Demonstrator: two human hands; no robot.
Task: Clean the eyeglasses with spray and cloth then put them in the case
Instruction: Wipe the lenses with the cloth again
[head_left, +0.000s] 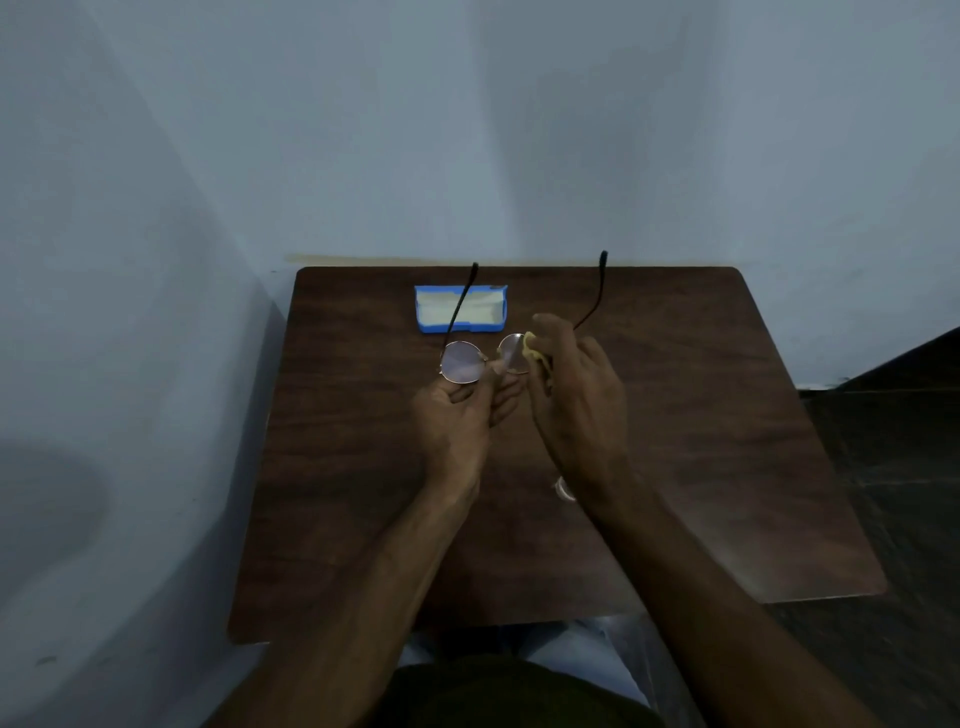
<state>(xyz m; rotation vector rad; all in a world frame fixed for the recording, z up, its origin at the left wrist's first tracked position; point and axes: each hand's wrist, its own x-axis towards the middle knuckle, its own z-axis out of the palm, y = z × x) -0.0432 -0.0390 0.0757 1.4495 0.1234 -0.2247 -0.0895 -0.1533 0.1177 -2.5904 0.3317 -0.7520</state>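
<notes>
Round thin-rimmed eyeglasses (462, 362) are held above the dark wooden table (701, 441), their black temple arms unfolded and pointing away from me. My left hand (457, 415) pinches the frame near the bridge. My right hand (571, 384) grips a small yellow cloth (532, 351) and presses it against the right lens. An open blue case (460, 310) with a pale lining lies at the table's far side, behind the glasses. A small clear object (563, 489), perhaps the spray bottle, shows under my right wrist, mostly hidden.
The table stands in a corner, with pale blue walls on the left and behind. Dark floor lies to the right of the table. My lap is at the near edge.
</notes>
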